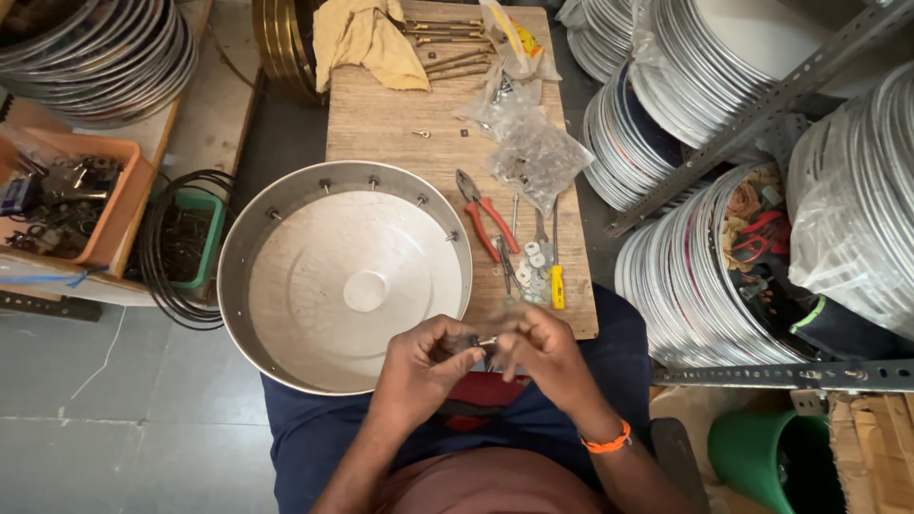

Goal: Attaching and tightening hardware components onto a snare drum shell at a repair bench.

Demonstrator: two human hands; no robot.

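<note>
Grey floor tiles run along the left of my view, with a narrow wooden tabletop (381, 119) in the middle and stacks of metal rings crowding the racks on both sides.

Starting from the left, I count one orange tray (122, 195) full of dark hardware, then one small green bin (211, 228) of screws with a coil of black cable (157, 271) looped round it. Next comes one large round metal drum shell (249, 224), lying flat over the near end of the tabletop, with studs along its far rim. One yellow cloth (367, 43) sits at the far end. To the right of the shell I see one pair of red-handled pliers (493, 224), one yellow-handled screwdriver (557, 281), a small heap of washers (533, 266) and two clear plastic bags (538, 152).

My left hand (419, 366) and right hand (547, 357) meet just below the shell's near rim, above the lap. Both grips are pressed together on one small metal fitting (481, 341), which sits between the fingertips of the two hands; its exact shape is too small for me to tell. The right wrist carries one orange band (609, 443).
</note>
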